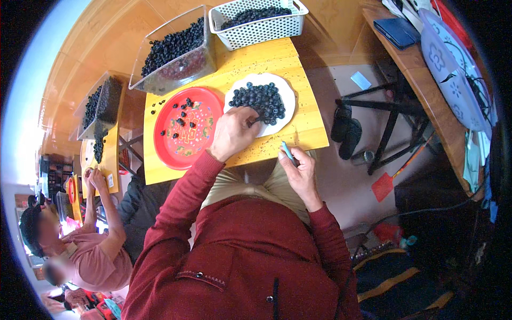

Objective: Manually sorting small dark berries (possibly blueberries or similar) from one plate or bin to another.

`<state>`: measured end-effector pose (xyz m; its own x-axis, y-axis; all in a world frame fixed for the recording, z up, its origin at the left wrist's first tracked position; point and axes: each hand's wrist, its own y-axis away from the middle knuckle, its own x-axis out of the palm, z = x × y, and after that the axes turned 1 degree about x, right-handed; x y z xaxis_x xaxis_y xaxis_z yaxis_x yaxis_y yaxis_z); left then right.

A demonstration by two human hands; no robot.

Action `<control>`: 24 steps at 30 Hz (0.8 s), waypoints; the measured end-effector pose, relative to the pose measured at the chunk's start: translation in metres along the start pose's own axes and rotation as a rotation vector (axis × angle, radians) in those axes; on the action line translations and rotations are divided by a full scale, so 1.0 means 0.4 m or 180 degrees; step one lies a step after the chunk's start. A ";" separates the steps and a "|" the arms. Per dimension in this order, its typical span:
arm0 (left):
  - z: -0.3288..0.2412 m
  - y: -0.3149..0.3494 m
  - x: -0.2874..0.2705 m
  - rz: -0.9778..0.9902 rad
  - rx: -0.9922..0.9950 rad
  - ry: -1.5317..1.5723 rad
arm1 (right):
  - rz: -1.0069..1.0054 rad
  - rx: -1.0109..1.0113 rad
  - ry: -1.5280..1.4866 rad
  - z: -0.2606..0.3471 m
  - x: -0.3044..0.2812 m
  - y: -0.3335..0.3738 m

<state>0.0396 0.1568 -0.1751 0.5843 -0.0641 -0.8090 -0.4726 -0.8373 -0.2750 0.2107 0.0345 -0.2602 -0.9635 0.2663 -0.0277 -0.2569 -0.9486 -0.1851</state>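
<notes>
A white plate (289, 98) with a wavy rim holds a heap of dark blueberries (257, 98). My left hand (236, 133) reaches over the plate's near left edge, its fingers pinched together at the berries. Whatever is between those fingertips is hidden. Just off the table's front edge, my right hand (300, 173) is closed around a slim teal tool (288, 152) that points up toward the plate; its exact kind is unclear. Left of the plate, a round red tray (164, 144) with a printed pattern carries several scattered dark berries (180, 122).
Behind the plates stand a clear bin (210, 58) and a white perforated basket (256, 38), both holding dark berries. Small debris dots the yellow table (234, 69). At left, another person (101, 229) works at a second table. A wooden table (421, 80) edges the right side.
</notes>
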 end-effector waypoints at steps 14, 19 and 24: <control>0.057 0.093 -0.039 -0.0192 -0.0759 0.3299 | -0.0024 0.0283 0.0018 0.098 0.025 -0.001; 0.042 0.159 -0.056 -0.0071 -0.1191 0.4679 | 0.0302 0.0087 0.0123 0.180 0.100 -0.020; 0.061 0.221 -0.103 0.0239 -0.1394 0.5612 | 0.0560 0.0133 -0.0085 0.207 0.183 -0.026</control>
<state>-0.0422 0.0988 -0.1786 0.6459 -0.2963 0.7036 -0.5095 -0.8536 0.1083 0.1366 0.0498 -0.1788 -0.9953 0.0916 -0.0300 -0.0867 -0.9866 -0.1386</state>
